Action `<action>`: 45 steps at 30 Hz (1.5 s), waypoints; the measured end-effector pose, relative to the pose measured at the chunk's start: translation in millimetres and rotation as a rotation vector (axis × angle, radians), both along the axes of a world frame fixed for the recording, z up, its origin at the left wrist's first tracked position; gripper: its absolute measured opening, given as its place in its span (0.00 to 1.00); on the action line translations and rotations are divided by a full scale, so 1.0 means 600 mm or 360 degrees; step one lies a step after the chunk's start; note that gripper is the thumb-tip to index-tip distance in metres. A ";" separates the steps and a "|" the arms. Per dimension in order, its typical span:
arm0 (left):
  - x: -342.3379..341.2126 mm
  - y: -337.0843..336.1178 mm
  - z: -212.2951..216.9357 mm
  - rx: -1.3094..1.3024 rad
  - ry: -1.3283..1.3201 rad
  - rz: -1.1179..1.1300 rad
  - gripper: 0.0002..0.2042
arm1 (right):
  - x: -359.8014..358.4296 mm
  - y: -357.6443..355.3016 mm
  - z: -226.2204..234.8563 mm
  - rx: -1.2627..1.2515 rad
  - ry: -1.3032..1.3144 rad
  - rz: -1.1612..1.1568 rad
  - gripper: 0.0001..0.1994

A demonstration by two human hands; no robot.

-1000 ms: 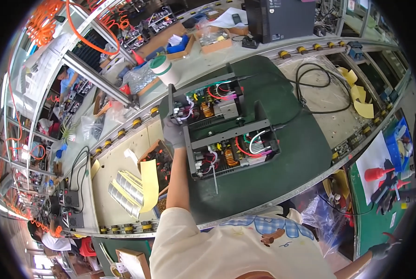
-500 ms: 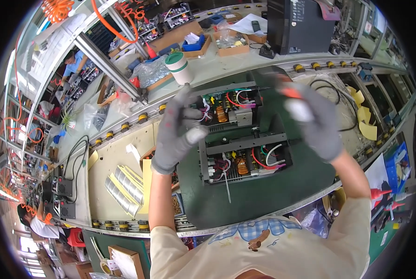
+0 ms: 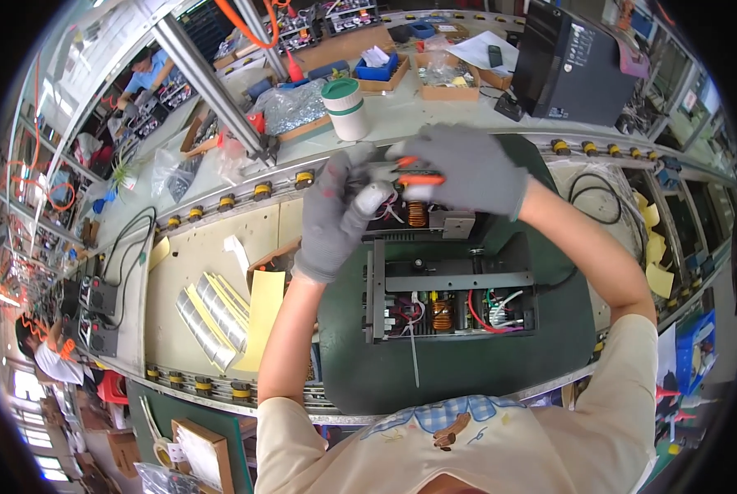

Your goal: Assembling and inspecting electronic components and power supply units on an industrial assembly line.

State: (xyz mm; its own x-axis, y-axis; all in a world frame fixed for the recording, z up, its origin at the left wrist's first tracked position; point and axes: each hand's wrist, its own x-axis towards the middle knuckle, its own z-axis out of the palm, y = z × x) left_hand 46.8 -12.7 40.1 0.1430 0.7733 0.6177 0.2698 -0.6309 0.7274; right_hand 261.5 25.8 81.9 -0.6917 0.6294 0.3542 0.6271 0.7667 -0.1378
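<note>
My right hand [image 3: 471, 169], in a grey glove, is closed around small orange-handled cutters [image 3: 422, 179] whose jaws point left. Close to those jaws, my gloved left hand [image 3: 334, 214] has its fingers curled together; what they pinch is hidden. Both hands are over the far electronic unit [image 3: 455, 224], a black open frame with a copper coil and wires, partly covered by my hands. Nearer to me is a similar unit [image 3: 459, 282] with red, white and purple wires. A white cable tie [image 3: 415, 362] hangs from its front with a long loose tail.
The units stand on a dark green mat [image 3: 500, 370] across a roller conveyor [image 3: 261, 191]. Foil rolls [image 3: 216, 313] and yellow sheets [image 3: 263, 317] lie left. Behind are a green-lidded white tub [image 3: 345, 109], a blue bin [image 3: 377, 72] and a black computer case [image 3: 574, 66]. Two people work farther left.
My right hand has swung left with the cutters and now meets my left hand over the far unit. The left hand's fingers have closed. The whole view has shifted slightly.
</note>
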 end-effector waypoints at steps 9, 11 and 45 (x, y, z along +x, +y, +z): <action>0.005 0.011 -0.075 -0.0026 0.1222 0.0075 0.16 | -0.005 0.088 -0.053 0.0853 -0.0802 0.0330 0.13; 0.002 0.018 -0.073 -0.0041 0.1158 -0.0026 0.13 | -0.022 0.095 -0.053 0.0919 -0.0912 0.0514 0.11; -0.034 0.086 -0.081 -0.1189 -0.0451 -0.0271 0.13 | -0.047 0.079 -0.054 0.0424 -0.1185 0.0297 0.08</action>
State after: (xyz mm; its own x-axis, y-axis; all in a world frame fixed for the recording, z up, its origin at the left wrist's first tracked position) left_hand 26.4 38.7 -8.3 0.2116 0.9771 -0.0218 -0.0437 0.0317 0.9985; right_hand 233.1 73.0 49.5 -0.8902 0.4399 -0.1188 0.3408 0.8159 0.4671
